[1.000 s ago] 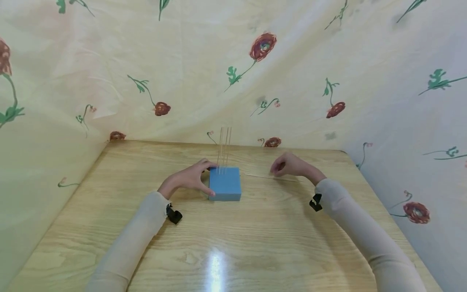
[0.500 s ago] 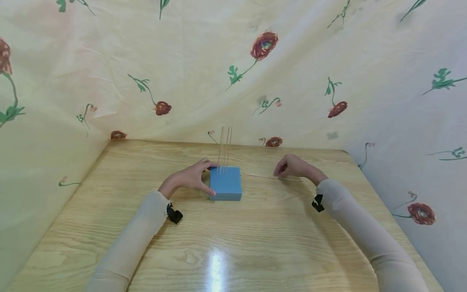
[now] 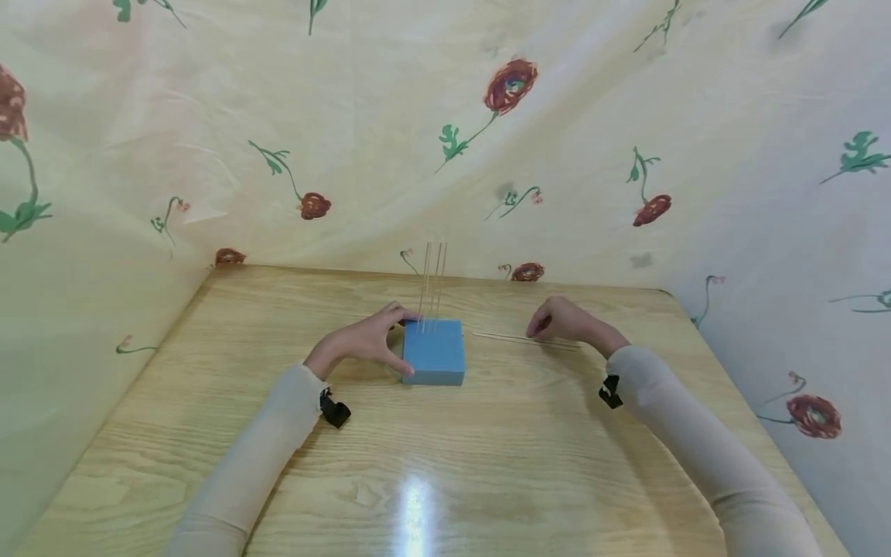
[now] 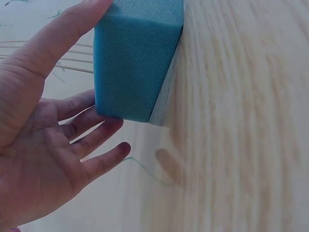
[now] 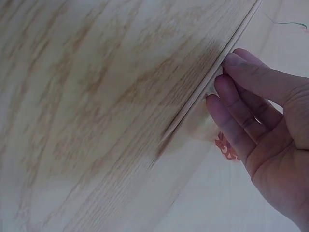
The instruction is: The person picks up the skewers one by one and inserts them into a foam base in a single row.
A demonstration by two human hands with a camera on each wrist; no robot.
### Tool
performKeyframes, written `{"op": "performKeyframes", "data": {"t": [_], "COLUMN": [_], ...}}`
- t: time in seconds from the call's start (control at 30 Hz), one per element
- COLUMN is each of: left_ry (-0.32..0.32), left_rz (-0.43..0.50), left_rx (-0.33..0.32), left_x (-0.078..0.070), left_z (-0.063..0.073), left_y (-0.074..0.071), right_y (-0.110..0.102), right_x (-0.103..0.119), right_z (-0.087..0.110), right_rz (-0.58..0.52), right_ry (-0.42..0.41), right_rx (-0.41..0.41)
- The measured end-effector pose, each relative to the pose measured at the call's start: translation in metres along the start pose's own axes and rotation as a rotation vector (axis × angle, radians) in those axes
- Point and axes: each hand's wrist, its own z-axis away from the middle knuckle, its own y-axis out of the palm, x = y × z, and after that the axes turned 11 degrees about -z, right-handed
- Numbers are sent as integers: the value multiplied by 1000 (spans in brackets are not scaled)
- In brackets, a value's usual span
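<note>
A blue foam block (image 3: 434,352) sits on the wooden table, with several thin wooden sticks (image 3: 424,290) standing upright near its far left edge. My left hand (image 3: 365,338) holds the block from its left side, thumb at the near edge and fingers at the far one; the left wrist view shows the foam's side face (image 4: 135,67) between them. To the right of the block, thin sticks (image 3: 497,336) lie close together and almost parallel on the table. My right hand (image 3: 562,321) pinches at them with thumb and fingertips, seen close along a stick (image 5: 193,99) in the right wrist view.
The wooden table (image 3: 459,464) runs back to a flower-patterned cloth (image 3: 376,139), which hangs behind it and along both sides. A black clip (image 3: 336,410) is on the left cuff, and another black clip (image 3: 610,392) on the right cuff.
My right hand has shifted slightly right along the lying sticks, which now show as two slightly separate lines. My left hand keeps its hold on the block. The whole head view has drifted a little.
</note>
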Motion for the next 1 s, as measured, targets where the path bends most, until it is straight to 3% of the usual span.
{"op": "performKeyframes", "data": {"t": [0.5,1.0], "left_ry": [6,10], "left_rz": [-65,-21], "left_rx": [53,54], "left_x": [-4,-3], "left_z": [-6,-5], "left_y": [-7,-7], "right_y": [-5,-7], "right_x": [-9,-8], "right_z": [9,4], "right_rz": [-12,-12], "right_ry": [-29,14], "right_rx": [-3,11]}}
